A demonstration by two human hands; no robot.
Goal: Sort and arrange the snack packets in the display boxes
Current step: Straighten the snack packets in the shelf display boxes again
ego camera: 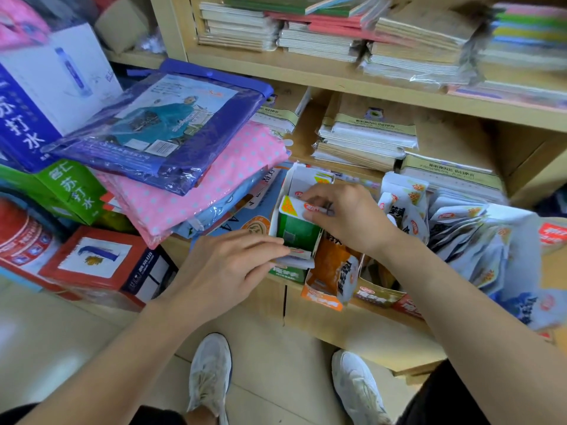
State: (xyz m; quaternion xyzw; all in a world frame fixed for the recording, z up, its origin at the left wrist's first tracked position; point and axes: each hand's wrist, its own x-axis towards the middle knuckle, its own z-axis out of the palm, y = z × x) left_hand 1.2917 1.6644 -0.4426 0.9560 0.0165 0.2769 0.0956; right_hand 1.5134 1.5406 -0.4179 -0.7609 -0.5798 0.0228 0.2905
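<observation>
Wooden shelf [352, 317] ahead: my right grip [346, 216] pinches a snack packet [294, 206] in the green display box [296, 232] (left grip [233, 262] clasps its front).

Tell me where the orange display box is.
In the head view, right of centre, the orange display box sits on the shelf edge between the green display box and a brown box.

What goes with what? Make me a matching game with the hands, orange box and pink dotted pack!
1 left hand
2 right hand
3 orange box
4 pink dotted pack

A right of the green box
B under the blue raincoat pack
C holds packets at green box's far end
D pinches packets at green box's near end

Pairs: 1-D, 2-C, 3-A, 4-B
</observation>
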